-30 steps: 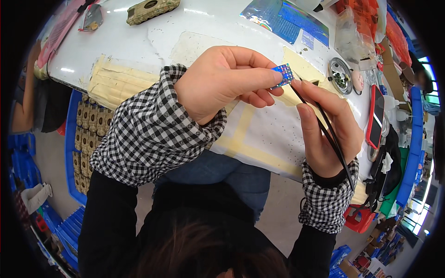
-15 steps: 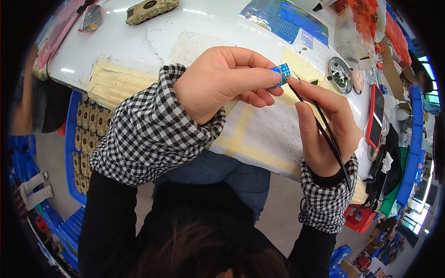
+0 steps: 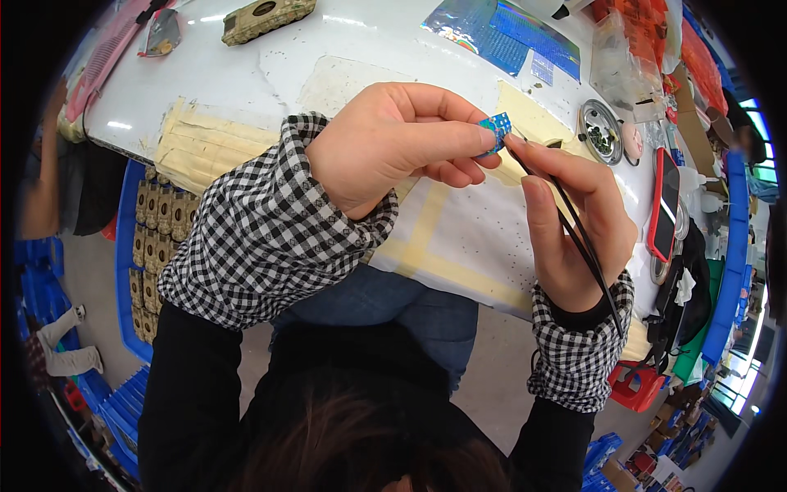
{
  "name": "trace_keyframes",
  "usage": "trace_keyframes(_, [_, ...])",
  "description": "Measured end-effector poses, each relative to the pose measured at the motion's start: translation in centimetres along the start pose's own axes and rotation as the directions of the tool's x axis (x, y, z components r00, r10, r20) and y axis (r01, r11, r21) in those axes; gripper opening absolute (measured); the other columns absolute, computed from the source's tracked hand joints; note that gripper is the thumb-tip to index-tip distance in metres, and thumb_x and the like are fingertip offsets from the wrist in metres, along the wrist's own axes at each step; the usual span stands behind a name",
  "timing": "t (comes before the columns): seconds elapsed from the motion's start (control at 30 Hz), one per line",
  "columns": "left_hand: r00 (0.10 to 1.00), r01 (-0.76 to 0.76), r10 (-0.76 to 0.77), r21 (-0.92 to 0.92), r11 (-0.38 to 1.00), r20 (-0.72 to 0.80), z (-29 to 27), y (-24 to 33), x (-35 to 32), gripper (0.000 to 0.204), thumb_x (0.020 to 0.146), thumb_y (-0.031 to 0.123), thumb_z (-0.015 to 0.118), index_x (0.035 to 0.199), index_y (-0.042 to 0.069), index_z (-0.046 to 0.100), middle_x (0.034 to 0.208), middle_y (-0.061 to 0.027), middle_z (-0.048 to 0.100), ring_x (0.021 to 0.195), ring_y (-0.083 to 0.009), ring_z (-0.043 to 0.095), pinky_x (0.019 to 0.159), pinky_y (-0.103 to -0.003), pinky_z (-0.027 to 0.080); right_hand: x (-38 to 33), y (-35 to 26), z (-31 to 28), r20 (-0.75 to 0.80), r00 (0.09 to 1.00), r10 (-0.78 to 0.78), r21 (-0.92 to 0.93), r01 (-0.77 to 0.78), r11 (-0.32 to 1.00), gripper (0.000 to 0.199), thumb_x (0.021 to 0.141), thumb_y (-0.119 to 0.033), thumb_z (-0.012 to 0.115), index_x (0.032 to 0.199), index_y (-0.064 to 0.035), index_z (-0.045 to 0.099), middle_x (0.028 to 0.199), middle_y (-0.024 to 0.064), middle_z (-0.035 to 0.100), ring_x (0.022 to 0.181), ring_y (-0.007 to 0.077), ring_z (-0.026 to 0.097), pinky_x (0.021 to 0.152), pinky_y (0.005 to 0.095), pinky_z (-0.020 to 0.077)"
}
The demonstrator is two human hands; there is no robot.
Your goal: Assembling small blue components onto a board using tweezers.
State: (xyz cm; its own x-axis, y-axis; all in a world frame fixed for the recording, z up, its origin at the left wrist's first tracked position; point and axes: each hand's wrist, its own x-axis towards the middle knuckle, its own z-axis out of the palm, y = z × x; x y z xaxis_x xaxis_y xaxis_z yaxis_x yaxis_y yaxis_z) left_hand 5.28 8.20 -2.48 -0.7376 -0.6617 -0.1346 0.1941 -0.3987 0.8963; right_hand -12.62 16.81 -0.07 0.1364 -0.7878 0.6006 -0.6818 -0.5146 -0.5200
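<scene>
From my end, the white worktop [image 3: 238,90] fills most of the view. Left of the person's lap sits a blue crate [image 3: 123,271] packed with rows of camouflage cases [image 3: 156,209]. A white paper sheet [image 3: 475,238], dotted with dark specks, lies on the worktop by the near edge. I have the left hand [image 3: 393,135] above it, and the right hand [image 3: 578,221] close by on the right. Another camouflage case [image 3: 269,18] rests at the far side; a red-edged phone [image 3: 666,197] and a round metal dish [image 3: 584,131] lie to the right. The right fingers are clamped on black tweezers [image 3: 594,266]. Smallest is the shiny blue piece [image 3: 498,129] — pinched between the left thumb and fingers, near the tweezer tips; whether they touch it, I cannot tell.
</scene>
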Motion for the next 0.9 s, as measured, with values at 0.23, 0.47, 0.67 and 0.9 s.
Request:
trace_keyframes(0.23, [1.0, 0.002, -0.002, -0.022, 1.0, 0.013, 0.0, -0.1, 0.1, 0.017, 0.087, 0.015, 0.061, 0.098, 0.002, 0.062, 0.089, -0.0072, 0.066, 0.072, -0.0063, 0.061, 0.067, -0.018, 0.05, -0.2, 0.2, 0.3, -0.027, 1.0, 0.016, 0.019, -0.016, 1.0, 0.023, 0.075, 0.0, 0.069, 0.097, 0.0017, 0.062, 0.087, 0.013, 0.066, 0.075, 0.0202, 0.065, 0.065, 0.0258, 0.0502])
trace_keyframes(0.47, [1.0, -0.011, 0.011, -0.061, 0.998, 0.005, 0.0, -0.2, 0.1, 0.017, 0.086, 0.016, 0.063, 0.097, 0.003, 0.062, 0.084, -0.0031, 0.064, 0.071, -0.0055, 0.059, 0.067, -0.018, 0.048, -0.5, -0.5, -0.3, -0.078, 0.989, 0.126, 0.177, -0.111, 0.978, 0.023, 0.081, -0.002, 0.066, 0.102, 0.0014, 0.058, 0.095, 0.0126, 0.066, 0.086, 0.0183, 0.065, 0.075, 0.0261, 0.05])
trace_keyframes(0.67, [0.996, -0.035, 0.031, -0.051, 0.998, -0.081, 0.3, -0.1, 0.1, 0.017, 0.085, 0.015, 0.064, 0.097, 0.003, 0.062, 0.083, -0.0015, 0.064, 0.07, -0.0051, 0.058, 0.066, -0.019, 0.047, -0.3, -0.9, -0.6, -0.059, 0.987, 0.15, 0.126, -0.142, 0.982, 0.027, 0.078, -0.003, 0.069, 0.103, 0.0012, 0.058, 0.098, 0.0124, 0.066, 0.093, 0.0192, 0.064, 0.082, 0.0277, 0.0492])
trace_keyframes(0.9, [0.991, -0.063, 0.063, 0.006, 0.998, -0.119, 0.6, 0.1, -0.1, 0.015, 0.086, 0.015, 0.061, 0.093, 0.001, 0.063, 0.08, -0.0047, 0.066, 0.067, -0.0067, 0.06, 0.064, -0.02, 0.05, 0.5, -0.3, -0.8, 0.023, 0.999, -0.032, -0.022, 0.032, 0.999, 0.033, 0.071, 0.0, 0.073, 0.103, 0.0006, 0.063, 0.092, 0.0126, 0.066, 0.082, 0.0223, 0.065, 0.071, 0.029, 0.0513])
